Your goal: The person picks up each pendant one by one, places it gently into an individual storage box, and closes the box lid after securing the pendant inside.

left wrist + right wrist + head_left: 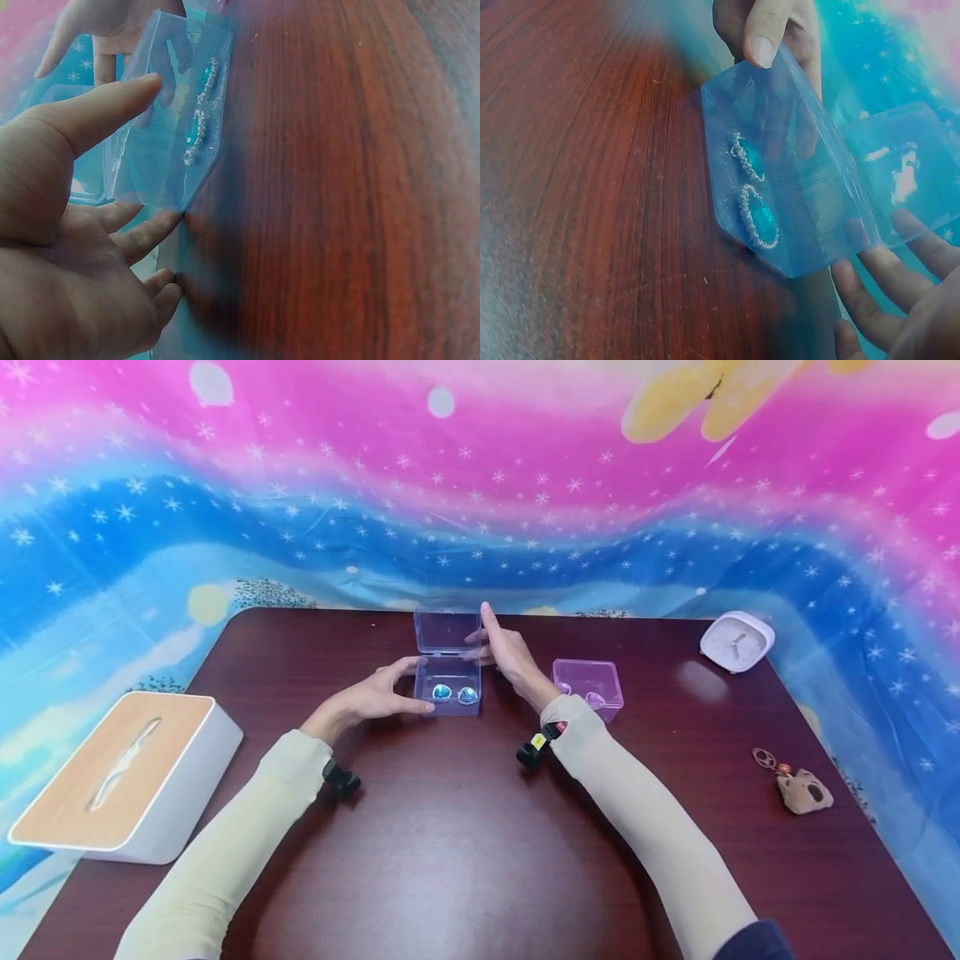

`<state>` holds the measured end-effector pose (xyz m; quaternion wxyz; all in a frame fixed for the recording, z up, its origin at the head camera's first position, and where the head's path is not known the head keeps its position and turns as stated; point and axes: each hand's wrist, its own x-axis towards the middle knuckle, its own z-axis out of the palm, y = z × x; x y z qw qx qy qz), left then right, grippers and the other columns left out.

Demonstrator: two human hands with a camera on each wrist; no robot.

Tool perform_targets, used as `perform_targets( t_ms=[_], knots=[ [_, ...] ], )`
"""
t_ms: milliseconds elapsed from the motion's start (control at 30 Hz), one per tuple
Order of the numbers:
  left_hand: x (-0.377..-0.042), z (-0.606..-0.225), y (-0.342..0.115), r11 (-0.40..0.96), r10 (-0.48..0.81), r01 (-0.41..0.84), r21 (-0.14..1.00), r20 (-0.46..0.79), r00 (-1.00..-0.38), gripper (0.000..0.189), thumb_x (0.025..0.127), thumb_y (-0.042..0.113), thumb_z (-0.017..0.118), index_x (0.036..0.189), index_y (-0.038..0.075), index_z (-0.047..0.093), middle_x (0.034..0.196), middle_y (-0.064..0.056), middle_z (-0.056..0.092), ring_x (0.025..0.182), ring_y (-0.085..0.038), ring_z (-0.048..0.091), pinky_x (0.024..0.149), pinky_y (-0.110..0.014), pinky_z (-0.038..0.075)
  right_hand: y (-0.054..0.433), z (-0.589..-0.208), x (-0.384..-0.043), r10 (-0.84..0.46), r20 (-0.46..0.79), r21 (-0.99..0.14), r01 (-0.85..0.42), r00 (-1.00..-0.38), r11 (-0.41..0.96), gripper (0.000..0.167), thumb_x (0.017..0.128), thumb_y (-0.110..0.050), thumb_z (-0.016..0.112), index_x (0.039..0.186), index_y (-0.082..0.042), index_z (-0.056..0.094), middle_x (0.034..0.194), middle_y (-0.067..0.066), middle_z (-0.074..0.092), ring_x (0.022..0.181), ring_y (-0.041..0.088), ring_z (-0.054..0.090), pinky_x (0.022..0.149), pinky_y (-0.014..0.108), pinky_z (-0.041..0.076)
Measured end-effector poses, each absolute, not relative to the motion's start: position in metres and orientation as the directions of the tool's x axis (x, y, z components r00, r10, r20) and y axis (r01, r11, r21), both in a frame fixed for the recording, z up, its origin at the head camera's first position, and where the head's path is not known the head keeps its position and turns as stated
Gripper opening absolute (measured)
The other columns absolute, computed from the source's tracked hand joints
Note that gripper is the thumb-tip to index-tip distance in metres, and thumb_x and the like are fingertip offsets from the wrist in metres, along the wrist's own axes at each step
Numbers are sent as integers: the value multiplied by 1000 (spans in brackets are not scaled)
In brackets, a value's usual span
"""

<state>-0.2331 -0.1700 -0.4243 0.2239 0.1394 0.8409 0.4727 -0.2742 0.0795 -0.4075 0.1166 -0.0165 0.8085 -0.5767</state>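
Observation:
A clear bluish plastic box [423,704] stands on the table with its hinged lid [447,633] raised at the back. Inside lie two teal oval ornaments with silvery beaded rims, one on the left [442,693], one on the right [761,220]. My left hand [371,692] holds the box's left side, thumb at the front edge, fingers farther back. On the other side, my right hand [512,658] has its fingers extended at the right of the box and lid, thumb pointing up. Some right fingertips show through the clear plastic.
Right of my right wrist is a pink clear box [588,675] with small items inside. A white tissue box with a wood-toned top [142,768] stands at the left. Toward the right edge are a white clock [737,642] and a plush keychain [805,792]. A patterned cloth [480,493] hangs behind the table.

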Motion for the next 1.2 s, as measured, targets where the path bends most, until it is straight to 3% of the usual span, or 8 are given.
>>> perform_targets(
  t_ms=[333,867,1033,1200],
  knots=[
    [-235,-425,-172,501,453,24,865,-239,-859,90,87,25,83,159,11,30,161,-20,40,149,-36,34,125,-61,22,83,-405,-268,-196,-132,-935,57,-972,350,72,99,-74,38,117,-13,73,118,11,77,109,29,72,101,56,48],
    [-235,-424,-173,528,457,30,849,-254,-853,90,88,29,82,159,12,29,160,-18,40,145,-36,37,124,-62,23,99,-415,-247,-317,-39,-940,-72,-948,334,57,105,-55,49,143,-14,59,143,10,63,131,28,62,105,50,53],
    [-235,-424,-172,536,452,28,844,-259,-854,92,87,31,82,159,12,27,160,-17,39,144,-35,36,124,-62,23,103,-422,-240,-347,-7,-910,-138,-938,391,54,105,-51,52,148,-19,54,148,7,59,132,27,60,103,49,55],
    [-235,-426,-172,529,466,58,846,-233,-854,89,88,29,81,159,12,28,158,-18,42,144,-35,37,124,-61,24,105,-429,-234,-381,37,-845,-232,-924,482,57,100,-49,63,149,-22,52,149,9,59,134,25,61,109,43,52]
  ],
)
